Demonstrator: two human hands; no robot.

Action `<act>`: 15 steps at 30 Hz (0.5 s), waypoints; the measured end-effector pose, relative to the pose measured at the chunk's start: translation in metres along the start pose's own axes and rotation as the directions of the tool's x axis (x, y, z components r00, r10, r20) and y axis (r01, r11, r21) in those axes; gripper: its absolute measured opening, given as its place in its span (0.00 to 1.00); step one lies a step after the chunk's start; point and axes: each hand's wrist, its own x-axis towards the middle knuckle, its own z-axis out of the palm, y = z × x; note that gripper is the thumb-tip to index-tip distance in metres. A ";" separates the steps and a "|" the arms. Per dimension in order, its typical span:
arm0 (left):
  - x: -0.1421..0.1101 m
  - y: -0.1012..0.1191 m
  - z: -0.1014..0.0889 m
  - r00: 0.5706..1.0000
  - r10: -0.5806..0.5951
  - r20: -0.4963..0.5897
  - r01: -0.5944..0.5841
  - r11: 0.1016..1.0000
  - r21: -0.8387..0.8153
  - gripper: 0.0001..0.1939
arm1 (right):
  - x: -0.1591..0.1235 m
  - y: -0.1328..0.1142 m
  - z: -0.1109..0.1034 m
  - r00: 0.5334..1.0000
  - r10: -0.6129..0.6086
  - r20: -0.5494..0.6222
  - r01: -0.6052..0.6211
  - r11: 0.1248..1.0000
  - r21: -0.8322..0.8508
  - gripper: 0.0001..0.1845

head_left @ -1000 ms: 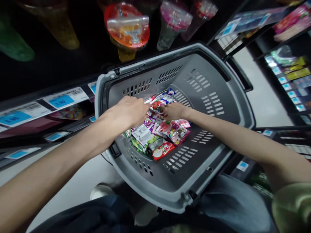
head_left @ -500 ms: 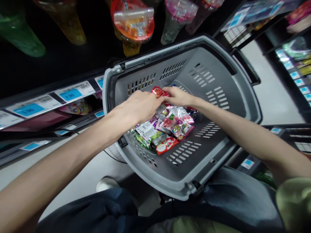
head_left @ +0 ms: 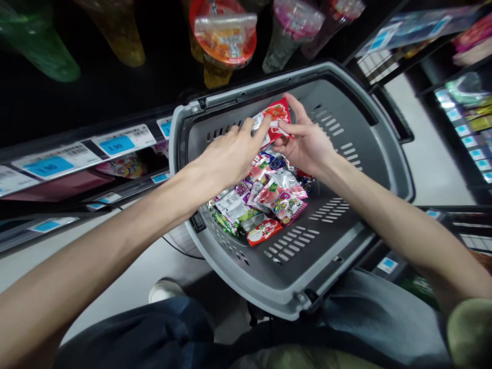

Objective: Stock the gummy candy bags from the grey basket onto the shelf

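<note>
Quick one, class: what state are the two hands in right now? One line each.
Left hand: touching the red packet; whether it grips cannot be told.
Right hand: closed, holding the red packet between thumb and fingers.

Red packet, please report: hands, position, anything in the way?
Right hand holding red packet; left hand partly covering it. Packet above other packets in grey basket. No other obstruction visible.

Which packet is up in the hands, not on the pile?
The red-and-white packet gripped by the right hand, left hand over its other end. Other visible packets, including another red one, lie in the grey basket.
</note>
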 end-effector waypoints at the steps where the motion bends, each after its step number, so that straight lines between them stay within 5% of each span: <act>1: 0.000 -0.001 0.000 1.000 -0.012 -0.004 0.011 1.000 -0.008 0.40 | -0.001 -0.001 0.000 1.000 0.000 0.009 0.000 1.000 -0.006 0.37; 10: 0.001 0.001 -0.003 0.996 -0.014 -0.089 0.008 0.997 -0.071 0.42 | -0.014 -0.018 0.008 0.999 0.018 0.043 -0.021 0.998 0.064 0.22; 15: 0.002 -0.004 -0.003 0.989 -0.019 -0.145 -0.009 0.982 -0.187 0.40 | -0.014 -0.015 0.000 0.992 -0.050 0.114 0.051 0.999 -0.007 0.30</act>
